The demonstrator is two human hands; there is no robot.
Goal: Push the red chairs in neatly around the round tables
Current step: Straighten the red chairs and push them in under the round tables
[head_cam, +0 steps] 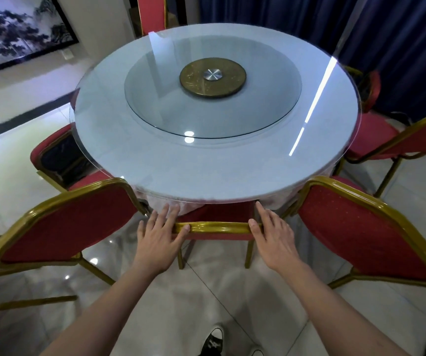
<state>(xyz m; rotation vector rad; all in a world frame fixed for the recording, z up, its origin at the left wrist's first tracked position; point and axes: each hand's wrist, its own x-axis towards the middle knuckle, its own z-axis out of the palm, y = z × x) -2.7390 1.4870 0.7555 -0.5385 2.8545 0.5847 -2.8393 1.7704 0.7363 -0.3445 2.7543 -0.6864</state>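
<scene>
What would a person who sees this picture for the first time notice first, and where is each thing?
First comes the round glass-topped table filling the middle, with a brass disc at the centre of its glass turntable. Just below its near edge, the left hand and the right hand rest on the gold top rail of a red chair, between two more red chairs angled outward.

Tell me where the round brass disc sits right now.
In the head view, the round brass disc lies at the centre of the glass turntable on the round white table.
</scene>
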